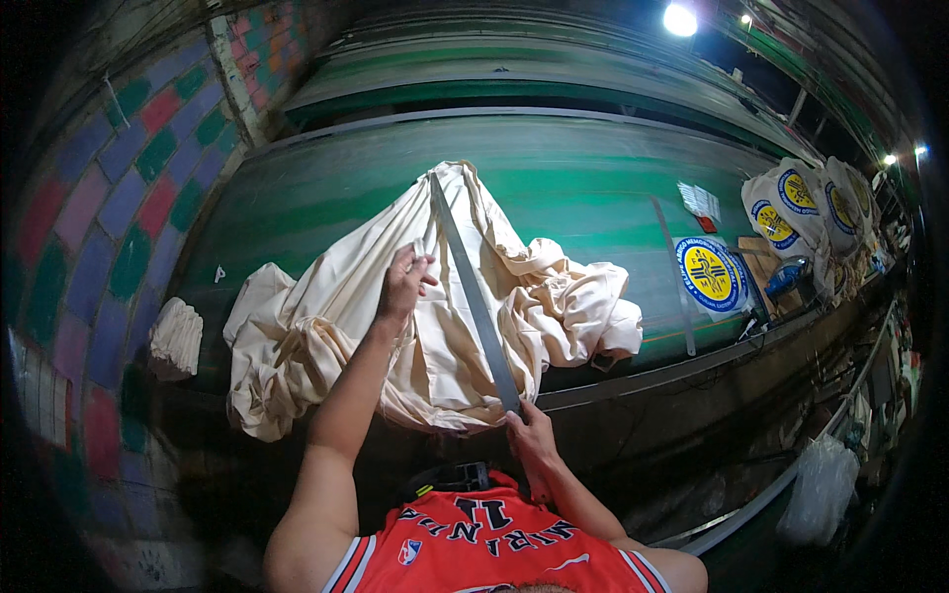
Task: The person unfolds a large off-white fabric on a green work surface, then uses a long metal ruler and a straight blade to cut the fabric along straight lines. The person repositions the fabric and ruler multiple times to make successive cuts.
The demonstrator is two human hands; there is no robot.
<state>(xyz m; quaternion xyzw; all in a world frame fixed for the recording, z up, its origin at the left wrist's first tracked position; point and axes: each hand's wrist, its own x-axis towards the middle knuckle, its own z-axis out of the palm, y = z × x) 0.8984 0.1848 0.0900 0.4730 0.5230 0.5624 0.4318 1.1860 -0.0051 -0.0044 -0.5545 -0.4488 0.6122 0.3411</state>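
Observation:
A large heap of cream cloth (341,262) lies bunched on the green table, its far end drawn to a peak. Across it, from that peak to the near edge, runs a long flat grey metal straightedge (465,267). My right hand (532,433) grips the straightedge's near end, by the table's front edge. Over the cloth, left of the straightedge, my left hand (403,284) has its fingers bent and drawn together. Something small and pale shows at its fingertips; I cannot tell whether it is a separate piece or a fold of cloth.
The long green table (613,183) has a folded cream cloth stack (176,339) at its left end. To the right lie a second metal strip (674,277), a round blue-and-yellow emblem (710,275) and printed cream bags (781,212). A painted brick wall (129,212) stands left.

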